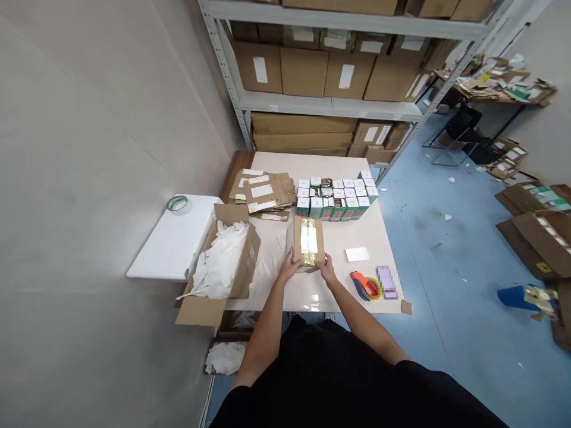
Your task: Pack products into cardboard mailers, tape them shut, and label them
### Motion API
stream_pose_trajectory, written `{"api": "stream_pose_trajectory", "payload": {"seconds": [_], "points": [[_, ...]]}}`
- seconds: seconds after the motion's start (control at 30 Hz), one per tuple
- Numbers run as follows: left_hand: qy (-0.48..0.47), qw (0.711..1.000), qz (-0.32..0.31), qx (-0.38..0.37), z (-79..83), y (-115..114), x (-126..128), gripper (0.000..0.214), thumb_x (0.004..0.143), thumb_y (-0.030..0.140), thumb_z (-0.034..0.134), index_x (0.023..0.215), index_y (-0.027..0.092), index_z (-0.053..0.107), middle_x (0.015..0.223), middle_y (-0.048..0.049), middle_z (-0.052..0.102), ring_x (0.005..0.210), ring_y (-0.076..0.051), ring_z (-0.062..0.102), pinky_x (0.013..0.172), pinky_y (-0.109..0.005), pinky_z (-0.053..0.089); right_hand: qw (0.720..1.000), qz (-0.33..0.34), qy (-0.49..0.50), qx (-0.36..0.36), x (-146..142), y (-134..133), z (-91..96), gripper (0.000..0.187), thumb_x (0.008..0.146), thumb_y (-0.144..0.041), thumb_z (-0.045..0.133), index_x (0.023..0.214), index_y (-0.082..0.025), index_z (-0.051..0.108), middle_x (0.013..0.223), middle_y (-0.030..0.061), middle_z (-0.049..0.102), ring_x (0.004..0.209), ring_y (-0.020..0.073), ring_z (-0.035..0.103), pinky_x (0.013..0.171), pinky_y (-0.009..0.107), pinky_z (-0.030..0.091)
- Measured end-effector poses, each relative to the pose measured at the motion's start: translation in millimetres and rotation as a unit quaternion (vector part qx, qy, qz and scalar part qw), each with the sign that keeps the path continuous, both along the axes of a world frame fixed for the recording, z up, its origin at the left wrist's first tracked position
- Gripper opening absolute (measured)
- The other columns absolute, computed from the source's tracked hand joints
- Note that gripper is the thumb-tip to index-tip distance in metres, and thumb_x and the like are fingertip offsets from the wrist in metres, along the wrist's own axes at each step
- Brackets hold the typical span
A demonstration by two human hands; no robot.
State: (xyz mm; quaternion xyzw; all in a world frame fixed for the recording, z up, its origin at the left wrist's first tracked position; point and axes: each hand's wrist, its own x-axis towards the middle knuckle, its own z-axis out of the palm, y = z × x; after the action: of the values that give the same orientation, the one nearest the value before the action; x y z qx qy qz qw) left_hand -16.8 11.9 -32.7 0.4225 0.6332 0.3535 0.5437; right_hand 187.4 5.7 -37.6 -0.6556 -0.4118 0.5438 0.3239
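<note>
A small brown cardboard box with a white label and shiny tape lies on the white table in front of me. My left hand grips its near left corner with fingers closed on it. My right hand holds its near right corner the same way. Behind the box stand several green-and-white small cartons in rows.
A stack of flattened labelled boxes lies at the table's back left. An open carton of white filler sits at the left. A red tape dispenser and a white card lie to the right. Shelves of cartons stand behind.
</note>
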Motion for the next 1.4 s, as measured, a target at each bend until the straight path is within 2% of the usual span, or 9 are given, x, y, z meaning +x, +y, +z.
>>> {"api": "stream_pose_trajectory", "payload": {"seconds": [0.1,0.23,0.43,0.57,0.8,0.97,1.13,1.27,1.4], "points": [[-0.068,0.997,0.026,0.014,8.1,-5,5,0.093,0.082,0.038,0.08,0.162,0.027,0.036,0.16,-0.0104,0.048,0.14,-0.024,0.055,0.115,-0.037,0.047,0.999,-0.019,0.04,0.02,-2,8,10.9,0.074,0.08,-0.034,0.065,0.148,-0.016,0.04,0.13,0.017,0.069,0.113,0.025,0.07,0.091,0.034,0.056],[-0.116,0.991,0.054,0.025,32.7,-14,19,0.099,0.081,0.035,0.082,0.165,0.026,0.031,0.159,-0.0102,0.049,0.141,-0.026,0.055,0.118,-0.039,0.044,0.997,-0.016,0.055,0.055,18,15,34.7,0.074,0.073,-0.039,0.071,0.141,-0.018,0.048,0.127,0.0158,0.068,0.109,0.0263,0.07,0.088,0.035,0.057],[-0.135,0.983,0.107,0.071,71.8,-37,63,0.106,0.085,0.038,0.077,0.168,0.027,0.014,0.167,-0.0071,0.035,0.153,-0.027,0.038,0.126,-0.041,0.03,0.985,0.02,0.117,0.123,60,19,80.3,0.071,0.07,-0.042,0.076,0.135,-0.023,0.055,0.135,0.0109,0.064,0.117,0.0279,0.063,0.093,0.038,0.056],[-0.116,0.978,0.131,0.111,82.6,-60,88,0.102,0.09,0.042,0.071,0.169,0.03,0.006,0.173,-0.0032,0.02,0.158,-0.025,0.026,0.128,-0.038,0.025,0.976,0.045,0.159,0.141,77,11,96.4,0.066,0.071,-0.036,0.076,0.133,-0.025,0.057,0.136,0.0095,0.065,0.121,0.0286,0.06,0.096,0.041,0.054],[-0.04,0.966,0.223,0.121,108.3,-124,92,0.1,0.089,0.044,0.069,0.169,0.026,0.012,0.17,-0.004,0.028,0.156,-0.025,0.032,0.126,-0.036,0.028,0.963,0.139,0.204,0.105,71,-21,114.9,0.062,0.073,-0.036,0.075,0.131,-0.025,0.059,0.135,0.0094,0.067,0.124,0.0294,0.061,0.096,0.042,0.054],[-0.009,0.952,0.286,0.112,130.1,-189,73,0.095,0.088,0.041,0.07,0.167,0.025,0.021,0.166,-0.0055,0.039,0.153,-0.026,0.038,0.124,-0.037,0.032,0.944,0.26,0.193,0.062,49,-43,122.1,0.056,0.072,-0.039,0.078,0.123,-0.027,0.061,0.127,0.0081,0.07,0.114,0.0278,0.066,0.093,0.042,0.056],[-0.003,0.93,0.355,0.093,137.9,-278,52,0.091,0.083,0.045,0.074,0.163,0.024,0.035,0.162,-0.0057,0.045,0.148,-0.028,0.045,0.123,-0.041,0.035,0.903,0.405,0.139,0.038,13,-82,119.7,0.05,0.07,-0.043,0.08,0.114,-0.027,0.061,0.107,0.0048,0.075,0.094,0.024,0.07,0.086,0.04,0.058],[-0.018,0.891,0.445,0.089,132.0,-366,47,0.095,0.082,0.047,0.076,0.164,0.023,0.033,0.164,-0.0067,0.041,0.148,-0.03,0.045,0.122,-0.042,0.037,0.842,0.523,0.123,0.041,-34,-133,119.3,0.048,0.07,-0.044,0.08,0.11,-0.027,0.061,0.097,0.0022,0.075,0.087,0.0221,0.07,0.083,0.039,0.058],[-0.01,0.829,0.549,0.105,121.8,-466,53,0.099,0.083,0.05,0.076,0.166,0.022,0.028,0.165,-0.0078,0.039,0.148,-0.029,0.045,0.121,-0.042,0.038,0.776,0.614,0.131,0.054,-89,-212,120.6,0.051,0.07,-0.046,0.081,0.112,-0.026,0.063,0.094,0.002,0.074,0.088,0.0223,0.069,0.086,0.039,0.056]]}}
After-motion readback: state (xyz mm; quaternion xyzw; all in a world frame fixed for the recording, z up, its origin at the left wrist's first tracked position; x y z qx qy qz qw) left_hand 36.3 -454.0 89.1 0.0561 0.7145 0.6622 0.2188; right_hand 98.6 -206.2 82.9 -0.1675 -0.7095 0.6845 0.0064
